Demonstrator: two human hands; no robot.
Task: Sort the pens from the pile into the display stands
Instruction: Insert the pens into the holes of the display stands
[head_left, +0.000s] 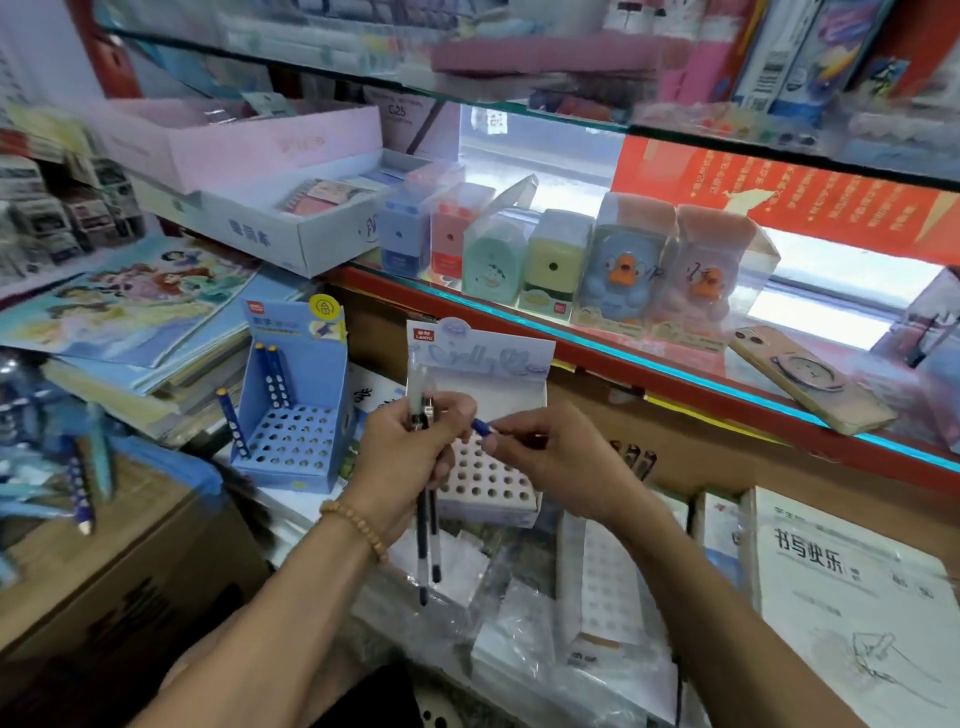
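Both closed — left hand (410, 441) grips pens (427, 525), right hand (550, 457) pinches one.

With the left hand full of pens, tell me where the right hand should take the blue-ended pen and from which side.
Judging by its pose, pinch the blue-ended pen at the blue end that juts rightward out of the left hand. Come from the right, as the right hand does; the rest of that pen is hidden in the left hand's bundle above the white stand.

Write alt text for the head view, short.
Left hand grips a few pens upright while the right hand pinches one pen's blue end, above a white stand with empty holes. A blue stand to its left holds two pencils.
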